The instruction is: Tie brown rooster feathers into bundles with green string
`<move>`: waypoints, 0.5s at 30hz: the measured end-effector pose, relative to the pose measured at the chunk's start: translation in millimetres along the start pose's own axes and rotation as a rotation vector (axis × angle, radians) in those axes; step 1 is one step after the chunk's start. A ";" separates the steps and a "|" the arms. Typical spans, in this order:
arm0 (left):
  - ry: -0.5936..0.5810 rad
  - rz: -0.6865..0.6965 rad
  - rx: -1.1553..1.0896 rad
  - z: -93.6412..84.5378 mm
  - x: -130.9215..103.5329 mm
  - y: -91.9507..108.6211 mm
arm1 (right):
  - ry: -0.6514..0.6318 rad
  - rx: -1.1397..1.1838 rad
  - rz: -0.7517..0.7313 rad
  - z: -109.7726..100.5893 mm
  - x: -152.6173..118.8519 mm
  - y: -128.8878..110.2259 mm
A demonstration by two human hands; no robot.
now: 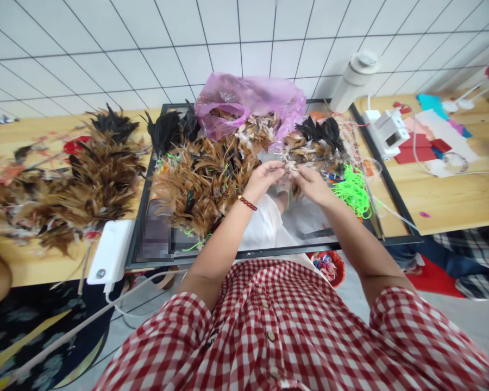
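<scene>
My left hand (264, 179), with a beaded bracelet (248, 203) on the wrist, is pinched at the front of the small feather pile. Close beside it, fingertips nearly meeting, my right hand (313, 183) is pinched too. Pale, fluffy feathers (290, 164) show between the fingers; their exact number is hidden. Just behind lie brown and white feathers (309, 152) with black feathers (324, 133) on top. Left of my left hand spreads a big heap of brown feathers (207, 179). Bright green cord (353, 193) lies in a tangle right of my right hand.
A pink plastic bag (256, 95) with feathers stands at the back of the black-framed tray (391, 190). A white bottle (354, 81) and a white power strip (385, 130) are at right. Left are a power bank (112, 250), a phone (155, 233) and more feathers (77, 195).
</scene>
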State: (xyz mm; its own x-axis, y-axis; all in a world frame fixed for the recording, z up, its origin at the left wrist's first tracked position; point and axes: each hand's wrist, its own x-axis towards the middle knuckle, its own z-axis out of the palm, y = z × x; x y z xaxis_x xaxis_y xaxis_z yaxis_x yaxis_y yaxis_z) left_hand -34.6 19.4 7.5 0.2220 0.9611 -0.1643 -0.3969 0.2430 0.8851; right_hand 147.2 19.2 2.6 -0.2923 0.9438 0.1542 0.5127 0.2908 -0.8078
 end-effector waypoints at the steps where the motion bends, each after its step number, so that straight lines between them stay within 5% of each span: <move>1: 0.017 0.077 -0.018 0.5 0.7 -1.6 | -0.008 0.242 0.085 2.0 1.2 1.7; 3: -0.008 0.133 -0.020 2.5 0.6 -5.0 | -0.074 0.647 0.242 6.7 2.1 1.6; 6: -0.099 0.006 -0.022 7.3 -2.7 -9.0 | -0.200 0.979 0.382 11.4 0.5 -3.0; 10: -0.107 -0.148 -0.041 14.1 -7.7 -11.8 | -0.324 1.189 0.542 7.7 -2.3 -6.1; 15: -0.059 -0.142 -0.063 17.4 -7.3 -18.7 | -0.322 1.201 0.706 3.6 -5.1 -4.3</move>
State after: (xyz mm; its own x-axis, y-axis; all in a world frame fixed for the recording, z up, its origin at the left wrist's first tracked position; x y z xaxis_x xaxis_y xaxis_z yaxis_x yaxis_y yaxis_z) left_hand -13.3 5.6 -0.3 0.3313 0.9074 -0.2584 -0.4124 0.3856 0.8254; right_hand 143.5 12.6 3.3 -0.5190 0.7084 -0.4784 -0.3091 -0.6773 -0.6676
